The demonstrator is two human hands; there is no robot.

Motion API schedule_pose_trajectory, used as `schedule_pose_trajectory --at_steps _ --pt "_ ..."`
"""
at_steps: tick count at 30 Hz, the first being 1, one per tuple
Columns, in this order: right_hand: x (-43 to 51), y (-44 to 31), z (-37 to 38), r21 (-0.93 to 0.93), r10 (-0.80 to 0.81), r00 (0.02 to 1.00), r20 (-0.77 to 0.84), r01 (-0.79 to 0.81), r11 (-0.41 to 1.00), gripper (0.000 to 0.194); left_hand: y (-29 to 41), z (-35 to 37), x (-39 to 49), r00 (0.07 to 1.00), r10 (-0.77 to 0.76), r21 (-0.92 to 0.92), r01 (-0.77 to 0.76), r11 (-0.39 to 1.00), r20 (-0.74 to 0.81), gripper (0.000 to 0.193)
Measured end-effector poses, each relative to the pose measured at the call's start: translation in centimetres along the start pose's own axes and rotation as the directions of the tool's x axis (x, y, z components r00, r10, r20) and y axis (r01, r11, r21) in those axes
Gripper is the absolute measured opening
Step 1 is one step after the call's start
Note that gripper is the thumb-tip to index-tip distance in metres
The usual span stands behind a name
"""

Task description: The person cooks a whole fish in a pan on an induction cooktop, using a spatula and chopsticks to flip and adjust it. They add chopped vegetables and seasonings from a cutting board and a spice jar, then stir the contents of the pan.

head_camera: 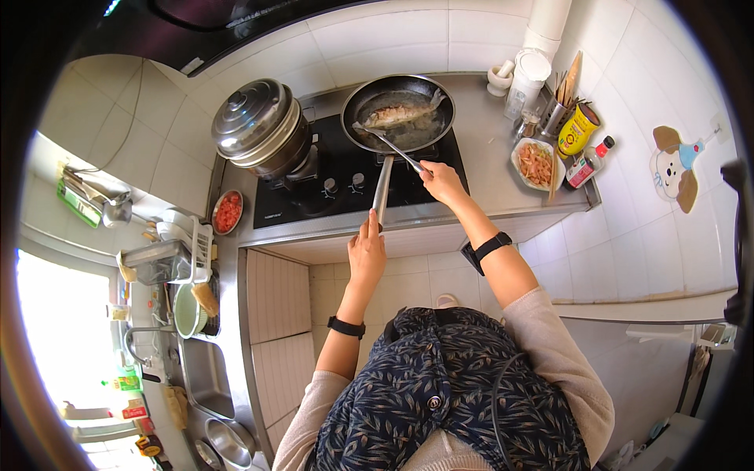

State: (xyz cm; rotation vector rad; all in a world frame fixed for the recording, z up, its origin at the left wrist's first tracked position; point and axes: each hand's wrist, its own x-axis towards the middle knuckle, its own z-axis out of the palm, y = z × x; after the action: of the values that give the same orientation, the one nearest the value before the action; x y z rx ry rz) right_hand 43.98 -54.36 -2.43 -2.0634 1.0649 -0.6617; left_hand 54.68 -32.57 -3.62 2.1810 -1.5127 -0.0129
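A whole fish [397,115] with browned skin lies in shallow liquid in a dark frying pan [365,100], its tail up against the far right wall. The pan is on the right side of a black glass gas stove [294,206]. My left hand [367,250] grips the pan's long metal handle [384,179] near its end. In my right hand [443,182] is a metal spatula [396,147], slanting over the pan's near rim. Its blade is inside the pan, at the left by the fish's head; whether it touches the fish I cannot tell.
A lidded steamer pot [259,126] stands on the left burner. Beside the stove is a bowl of chopped red food [228,213]. To the right are a plate of sliced food [535,165] with chopsticks, a sauce bottle [589,163] and a yellow canister [578,130]. A sink [207,377] lies left.
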Motion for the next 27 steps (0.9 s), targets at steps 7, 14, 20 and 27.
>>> schedule_pose_trajectory --at_steps 7,14,20,27 --pt "0.3 -0.2 0.3 0.007 -0.004 1.0 0.028 0.003 1.0 0.025 0.1 0.2 0.1 1.0 -0.009 -0.008 0.009 1.0 -0.026 0.06" --pt "1.0 -1.0 -0.9 -0.02 -0.014 0.998 0.058 0.015 1.0 0.029 -0.7 0.4 0.2 0.999 0.014 0.051 -0.011 0.999 -0.048 0.058" --pt "1.9 -1.3 -1.1 0.096 0.043 0.999 0.003 -0.043 0.994 0.027 -0.8 0.4 0.3 0.998 0.011 -0.074 -0.016 0.997 -0.066 0.056" --pt "3.1 -2.4 0.9 0.085 0.079 0.996 0.038 -0.082 0.993 0.031 -0.2 0.1 1.6 0.995 -0.036 -0.097 0.027 0.995 -0.092 0.047"
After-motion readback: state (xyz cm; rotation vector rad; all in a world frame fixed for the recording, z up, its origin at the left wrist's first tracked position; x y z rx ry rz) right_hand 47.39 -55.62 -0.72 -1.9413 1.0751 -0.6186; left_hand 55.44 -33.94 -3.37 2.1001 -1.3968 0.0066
